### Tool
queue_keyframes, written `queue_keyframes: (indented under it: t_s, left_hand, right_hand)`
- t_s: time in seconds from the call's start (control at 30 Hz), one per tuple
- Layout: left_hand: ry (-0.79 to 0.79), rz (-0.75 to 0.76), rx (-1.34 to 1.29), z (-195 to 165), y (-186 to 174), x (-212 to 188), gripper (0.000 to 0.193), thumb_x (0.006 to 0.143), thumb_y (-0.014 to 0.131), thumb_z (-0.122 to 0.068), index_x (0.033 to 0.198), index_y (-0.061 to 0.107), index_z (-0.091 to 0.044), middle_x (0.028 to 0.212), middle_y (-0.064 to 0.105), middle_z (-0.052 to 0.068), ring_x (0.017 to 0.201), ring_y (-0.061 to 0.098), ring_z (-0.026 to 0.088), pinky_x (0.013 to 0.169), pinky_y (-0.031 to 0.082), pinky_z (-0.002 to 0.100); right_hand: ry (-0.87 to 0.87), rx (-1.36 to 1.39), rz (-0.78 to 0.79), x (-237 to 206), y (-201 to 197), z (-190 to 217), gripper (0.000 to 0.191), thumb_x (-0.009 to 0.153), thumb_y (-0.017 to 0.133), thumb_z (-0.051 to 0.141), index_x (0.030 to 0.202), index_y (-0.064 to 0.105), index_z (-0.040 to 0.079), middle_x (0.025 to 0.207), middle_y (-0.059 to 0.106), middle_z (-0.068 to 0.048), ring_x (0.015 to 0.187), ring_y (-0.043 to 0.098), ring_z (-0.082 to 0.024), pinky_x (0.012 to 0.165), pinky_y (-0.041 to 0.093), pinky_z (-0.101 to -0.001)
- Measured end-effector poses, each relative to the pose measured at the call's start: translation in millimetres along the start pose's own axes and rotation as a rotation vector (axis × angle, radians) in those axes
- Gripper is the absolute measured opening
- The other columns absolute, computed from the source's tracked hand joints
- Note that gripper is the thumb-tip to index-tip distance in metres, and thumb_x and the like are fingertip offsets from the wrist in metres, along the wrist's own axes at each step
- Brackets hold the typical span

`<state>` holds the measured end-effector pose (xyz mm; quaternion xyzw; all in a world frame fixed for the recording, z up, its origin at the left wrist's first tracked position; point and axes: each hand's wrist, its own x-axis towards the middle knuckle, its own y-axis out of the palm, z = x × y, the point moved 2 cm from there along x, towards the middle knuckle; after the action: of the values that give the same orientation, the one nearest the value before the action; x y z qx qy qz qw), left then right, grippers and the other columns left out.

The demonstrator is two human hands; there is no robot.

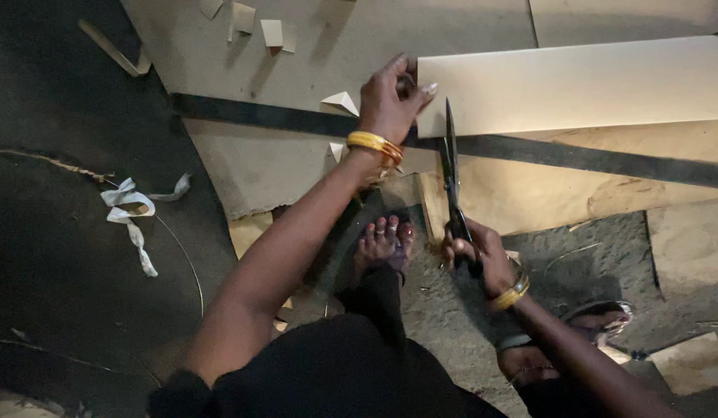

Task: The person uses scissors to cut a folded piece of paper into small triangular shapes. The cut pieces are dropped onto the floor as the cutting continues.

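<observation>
1. Two hands work: our left hand (390,97) pinches the card (576,81) at its near-left corner.
2. Our right hand (475,255) is clamped on scissors (452,174), just below the card.
3. Card looks light, stiff, creasable; grip near the cut.

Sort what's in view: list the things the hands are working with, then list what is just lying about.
In use:
- left hand gripping the end of the pale board strip
- right hand holding black scissors, blades at the strip's edge

Lying about:
- small cut-off scraps
- white triangular offcut
- crumpled white strip
- brown sheets on the floor
- sandal
</observation>
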<state>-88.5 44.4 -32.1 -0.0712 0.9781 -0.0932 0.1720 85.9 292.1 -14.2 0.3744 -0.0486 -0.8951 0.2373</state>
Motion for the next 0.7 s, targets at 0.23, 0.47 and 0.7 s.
queue_keyframes:
  t_s: [0.23,0.47,0.7]
  left_hand:
    - [-0.002,0.027,0.053,-2.2,2.6,-5.7,0.026,0.088,0.079,-0.017,0.101,0.061,-0.003,0.073,0.076,0.005,0.052,0.068,0.009,0.047,0.053,0.028]
    - [-0.11,0.107,0.126,-1.4,4.8,-2.9,0.027,0.091,0.076,-0.017,0.105,0.058,-0.002,0.073,0.077,0.009,0.051,0.071,0.018,0.05,0.053,0.033]
    - [0.196,0.006,0.245,13.7,8.1,1.5,0.037,0.09,0.078,-0.019,0.115,0.057,-0.001,0.102,0.077,0.014,0.087,0.077,0.031,0.072,0.057,0.041]
  right_hand:
    - [-0.055,-0.046,0.049,18.1,8.3,9.8,0.057,0.092,0.068,0.054,0.107,0.058,0.0,0.082,0.062,-0.004,0.075,0.059,-0.014,0.069,0.051,-0.0299]
    - [-0.085,-0.021,0.057,24.8,14.7,16.9,0.066,0.091,0.067,0.063,0.109,0.055,0.001,0.086,0.06,-0.003,0.08,0.059,-0.014,0.072,0.052,-0.0305]
    - [-0.095,-0.134,0.037,32.6,10.9,23.5,0.066,0.092,0.061,0.066,0.111,0.057,0.003,0.088,0.061,-0.002,0.079,0.055,-0.012,0.069,0.047,-0.0275]
